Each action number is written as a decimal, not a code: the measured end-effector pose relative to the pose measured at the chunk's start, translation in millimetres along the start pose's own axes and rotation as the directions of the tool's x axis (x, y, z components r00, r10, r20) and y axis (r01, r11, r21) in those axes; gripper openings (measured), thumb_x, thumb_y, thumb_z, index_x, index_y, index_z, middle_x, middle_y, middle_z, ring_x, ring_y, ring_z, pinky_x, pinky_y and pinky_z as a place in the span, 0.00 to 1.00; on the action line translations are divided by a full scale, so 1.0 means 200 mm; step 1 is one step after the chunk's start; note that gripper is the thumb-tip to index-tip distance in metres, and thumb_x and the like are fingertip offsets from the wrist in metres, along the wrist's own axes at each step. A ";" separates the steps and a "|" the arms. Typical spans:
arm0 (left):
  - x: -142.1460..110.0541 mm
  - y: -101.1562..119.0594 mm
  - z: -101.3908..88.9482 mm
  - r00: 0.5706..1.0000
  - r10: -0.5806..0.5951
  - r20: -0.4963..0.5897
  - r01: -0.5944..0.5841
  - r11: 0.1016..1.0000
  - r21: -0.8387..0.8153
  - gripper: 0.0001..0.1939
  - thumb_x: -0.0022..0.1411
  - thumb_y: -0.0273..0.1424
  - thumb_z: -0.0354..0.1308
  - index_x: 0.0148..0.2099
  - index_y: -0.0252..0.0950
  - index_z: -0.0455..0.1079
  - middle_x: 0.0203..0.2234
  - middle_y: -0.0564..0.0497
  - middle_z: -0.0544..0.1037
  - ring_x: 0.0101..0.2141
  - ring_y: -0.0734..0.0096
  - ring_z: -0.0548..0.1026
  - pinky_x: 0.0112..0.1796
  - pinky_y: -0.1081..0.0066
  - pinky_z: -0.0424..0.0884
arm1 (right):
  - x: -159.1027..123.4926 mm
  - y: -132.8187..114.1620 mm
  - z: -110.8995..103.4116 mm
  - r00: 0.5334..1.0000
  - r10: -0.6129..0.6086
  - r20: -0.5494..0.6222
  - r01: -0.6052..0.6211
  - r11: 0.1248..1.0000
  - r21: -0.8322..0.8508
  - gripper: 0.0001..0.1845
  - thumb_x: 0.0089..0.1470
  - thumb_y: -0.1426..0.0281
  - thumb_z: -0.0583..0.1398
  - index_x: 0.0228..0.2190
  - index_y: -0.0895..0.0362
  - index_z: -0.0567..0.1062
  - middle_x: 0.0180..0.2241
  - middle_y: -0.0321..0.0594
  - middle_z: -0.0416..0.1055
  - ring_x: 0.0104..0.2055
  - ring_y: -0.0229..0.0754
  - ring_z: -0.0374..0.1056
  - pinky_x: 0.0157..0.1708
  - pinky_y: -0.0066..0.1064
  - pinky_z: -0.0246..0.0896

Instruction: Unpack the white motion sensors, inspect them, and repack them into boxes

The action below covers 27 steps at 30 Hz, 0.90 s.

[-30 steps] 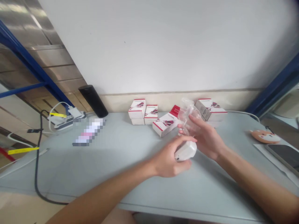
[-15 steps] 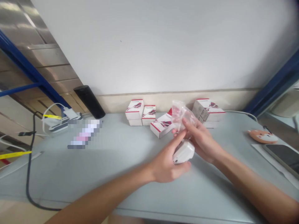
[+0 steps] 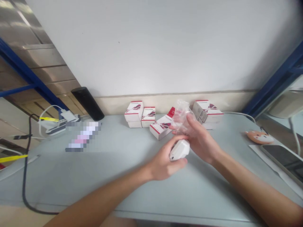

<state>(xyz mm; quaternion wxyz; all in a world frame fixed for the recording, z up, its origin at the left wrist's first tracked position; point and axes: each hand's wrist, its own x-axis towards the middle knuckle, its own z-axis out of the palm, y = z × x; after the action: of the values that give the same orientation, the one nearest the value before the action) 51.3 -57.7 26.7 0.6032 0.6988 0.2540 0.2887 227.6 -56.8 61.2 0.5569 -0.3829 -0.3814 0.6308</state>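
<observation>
My left hand [image 3: 163, 162] is wrapped round a small white plug-like device [image 3: 179, 149] above the grey table [image 3: 113, 176]. My right hand [image 3: 201, 140] sits just right of it, fingers pinching a crumpled clear plastic bag [image 3: 181, 115] that stands up above the device. The two hands touch at the device. Behind them lie several white-and-red small boxes [image 3: 161, 126] along the wall.
A black cylinder [image 3: 87, 102] leans at the back left beside a white power strip with cables [image 3: 58, 121]. A blurred-out item [image 3: 81, 137] lies on the table's left. At right sit an orange animal-shaped mouse [image 3: 259, 137] and a dark tablet [image 3: 282, 159]. Blue rack posts flank both sides.
Both hands have shifted slightly left and nearer together with the device and bag. The bag has lowered a little towards the device.
</observation>
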 end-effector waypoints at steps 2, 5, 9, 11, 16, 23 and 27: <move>0.00 -0.01 -0.01 1.000 -0.018 -0.008 0.018 1.000 -0.010 0.35 0.66 0.33 0.64 0.72 0.45 0.60 0.55 0.44 0.74 0.46 0.59 0.75 0.45 0.61 0.73 | 0.00 0.00 0.00 1.000 0.008 0.009 -0.008 1.000 -0.002 0.37 0.57 0.38 0.64 0.59 0.46 0.73 0.53 0.47 0.81 0.51 0.60 0.77 0.46 0.49 0.72; 0.00 -0.01 -0.02 0.999 -0.018 -0.031 0.018 1.000 0.001 0.43 0.67 0.35 0.65 0.78 0.49 0.52 0.72 0.44 0.63 0.64 0.47 0.67 0.59 0.53 0.68 | 0.00 -0.01 0.00 1.000 0.001 -0.007 -0.001 1.000 0.000 0.39 0.57 0.38 0.64 0.61 0.45 0.72 0.56 0.47 0.79 0.54 0.62 0.76 0.49 0.52 0.71; -0.01 -0.02 -0.02 0.998 -0.040 -0.046 0.041 0.999 0.003 0.50 0.66 0.37 0.65 0.81 0.54 0.41 0.78 0.49 0.50 0.67 0.43 0.63 0.63 0.50 0.65 | 0.00 -0.02 0.02 0.998 0.030 -0.051 -0.029 1.000 0.005 0.35 0.57 0.43 0.66 0.60 0.44 0.72 0.55 0.46 0.80 0.53 0.63 0.76 0.49 0.53 0.70; -0.01 -0.02 -0.02 0.998 -0.064 -0.026 0.063 0.998 -0.025 0.52 0.66 0.36 0.64 0.81 0.56 0.36 0.75 0.46 0.58 0.58 0.48 0.73 0.57 0.53 0.71 | 0.00 -0.01 0.03 0.996 0.059 -0.073 -0.058 0.998 0.011 0.32 0.56 0.46 0.67 0.58 0.45 0.73 0.54 0.45 0.80 0.52 0.62 0.77 0.47 0.52 0.70; 0.00 -0.01 -0.01 0.998 -0.041 -0.050 0.039 0.999 -0.034 0.48 0.64 0.33 0.64 0.80 0.50 0.45 0.59 0.44 0.73 0.47 0.58 0.74 0.48 0.60 0.72 | 0.02 0.02 0.01 0.997 0.073 -0.028 -0.073 0.997 0.009 0.20 0.56 0.53 0.69 0.47 0.48 0.76 0.50 0.42 0.82 0.49 0.57 0.77 0.42 0.45 0.70; 0.01 0.01 -0.01 0.996 -0.012 -0.085 0.011 1.000 -0.007 0.29 0.61 0.33 0.65 0.63 0.44 0.65 0.43 0.50 0.73 0.37 0.65 0.70 0.39 0.66 0.68 | 0.04 0.06 -0.02 0.998 0.055 -0.019 -0.055 0.998 -0.003 0.18 0.60 0.49 0.64 0.39 0.50 0.78 0.47 0.41 0.82 0.51 0.57 0.76 0.46 0.45 0.71; 0.01 0.01 -0.01 0.995 0.001 -0.104 0.003 0.999 0.033 0.31 0.62 0.32 0.64 0.66 0.44 0.64 0.45 0.48 0.75 0.38 0.65 0.72 0.39 0.66 0.69 | 0.04 0.07 -0.01 0.998 0.017 -0.057 -0.018 1.000 -0.015 0.16 0.61 0.51 0.64 0.38 0.50 0.77 0.45 0.41 0.82 0.52 0.55 0.75 0.49 0.45 0.69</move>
<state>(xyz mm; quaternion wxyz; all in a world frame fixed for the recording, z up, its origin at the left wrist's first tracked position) 50.5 -55.5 29.5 0.5775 0.6927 0.2904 0.3201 224.0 -49.0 47.1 0.5589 -0.4085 -0.3668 0.6214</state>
